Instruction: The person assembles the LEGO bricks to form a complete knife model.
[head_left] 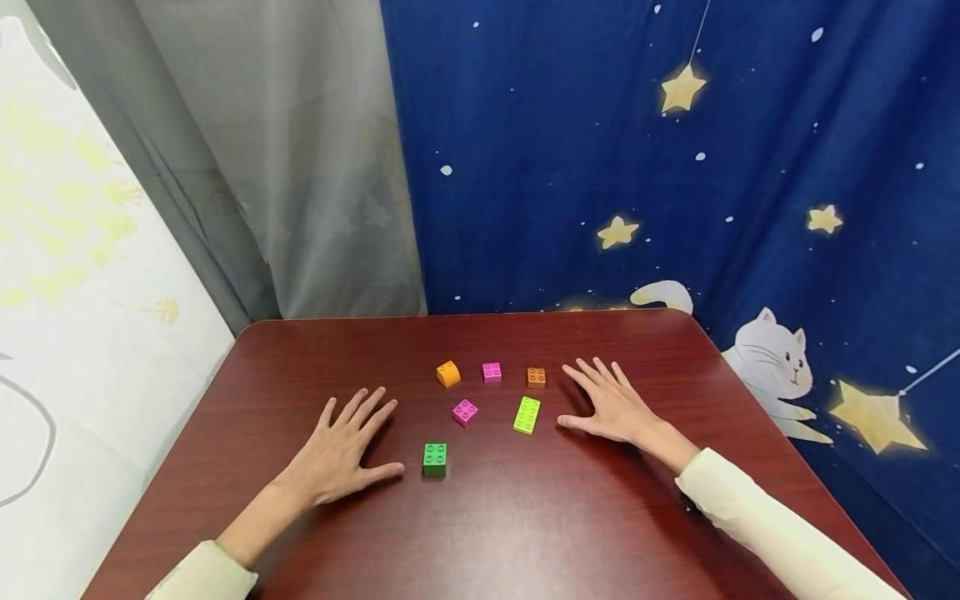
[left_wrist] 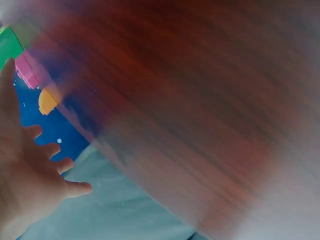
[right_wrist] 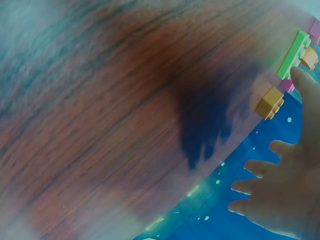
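My left hand (head_left: 339, 454) is spread with straight fingers over the left of the table, its thumb pointing at a green block (head_left: 435, 459) a short gap away. On the other side, my right hand (head_left: 609, 403) also has its fingers spread, holding nothing. Nearest to it are a brown-orange block (head_left: 536, 377) and a longer lime block (head_left: 527, 415). Between the hands lie a tilted magenta block (head_left: 465, 412), a pink block (head_left: 491, 372) and a yellow-orange block (head_left: 447, 374) with a rounded side. In the right wrist view, the right hand (right_wrist: 285, 185) casts a shadow on the wood.
The dark red wooden table (head_left: 495, 533) has rounded far corners. Behind it hang a grey curtain (head_left: 330, 167) and a blue curtain (head_left: 540, 150) with stars and a white cat. A white patterned surface (head_left: 82, 350) borders the left side.
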